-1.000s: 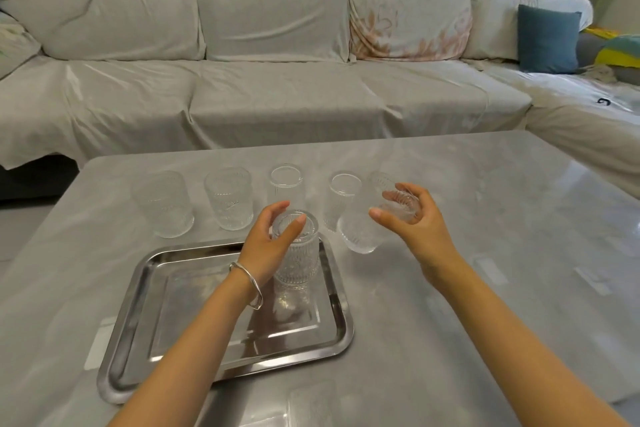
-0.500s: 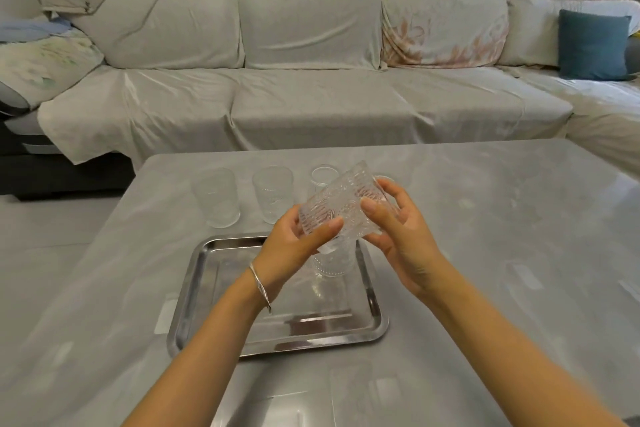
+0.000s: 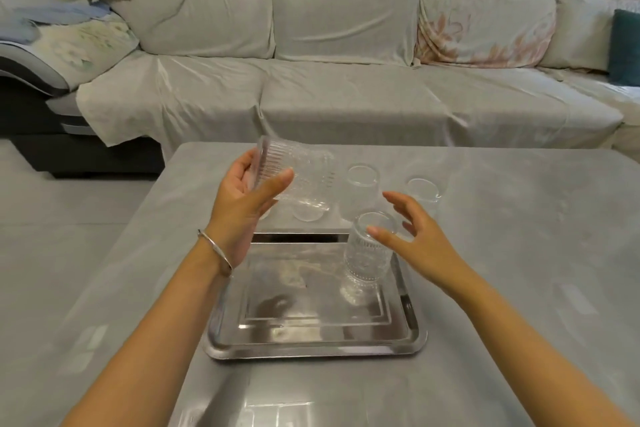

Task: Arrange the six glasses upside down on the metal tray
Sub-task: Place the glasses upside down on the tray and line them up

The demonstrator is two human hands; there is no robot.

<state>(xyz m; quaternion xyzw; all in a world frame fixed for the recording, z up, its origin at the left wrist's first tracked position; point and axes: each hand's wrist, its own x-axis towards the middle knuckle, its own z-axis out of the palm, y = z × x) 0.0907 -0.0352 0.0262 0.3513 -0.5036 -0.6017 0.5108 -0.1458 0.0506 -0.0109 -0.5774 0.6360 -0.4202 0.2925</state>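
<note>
My left hand [image 3: 244, 204] grips a clear ribbed glass [image 3: 298, 177], tilted on its side above the tray's far edge. The shiny metal tray [image 3: 311, 340] lies on the grey table. One ribbed glass [image 3: 363, 260] stands upside down at the tray's far right. My right hand [image 3: 419, 243] hovers just right of that glass, fingers spread, holding nothing. Behind the tray, two upright glasses show clearly [image 3: 362, 184] [image 3: 422, 192]. The base of another glass [image 3: 308, 213] peeks out below the held one. Others are hidden by my left hand.
The grey marble-look table [image 3: 519, 253] stretches wide to the right and toward me. A long covered sofa [image 3: 346, 45] runs behind the table. The floor lies to the left of the table's edge.
The glass passed from both hands into my left hand alone and moved left and up. My right hand let go and dropped beside the upside-down glass. The view shifted left.
</note>
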